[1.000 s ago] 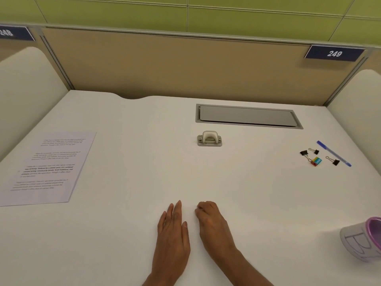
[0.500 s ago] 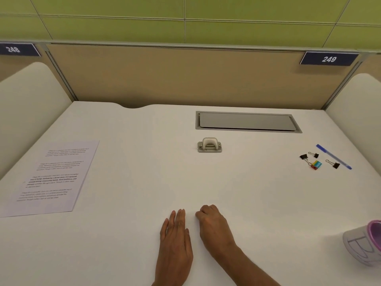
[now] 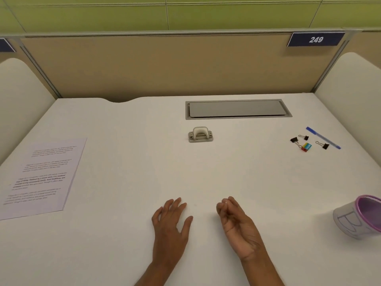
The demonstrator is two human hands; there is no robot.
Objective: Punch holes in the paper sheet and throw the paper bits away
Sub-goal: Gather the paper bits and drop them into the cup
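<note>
Left hand (image 3: 171,226) lies flat on the worktop (image 3: 144,166), fingers spread; right hand (image 3: 237,223) is loosely curled, empty. The paper sheet (image 3: 41,178) lies well to their left — the hole punch (image 3: 200,134) well beyond them.

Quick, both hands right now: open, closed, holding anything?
Left hand: open, fingers spread, holding nothing.
Right hand: open, fingers loosely curled, holding nothing.

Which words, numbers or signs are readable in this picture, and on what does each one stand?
"249": white digits on the blue plate on the partition.
Paper sheet: printed paragraphs, too blurred to read.
Cup: a drawn mark, perhaps a letter; cannot tell.
Second blue plate, far left: cut off, unreadable.
</note>
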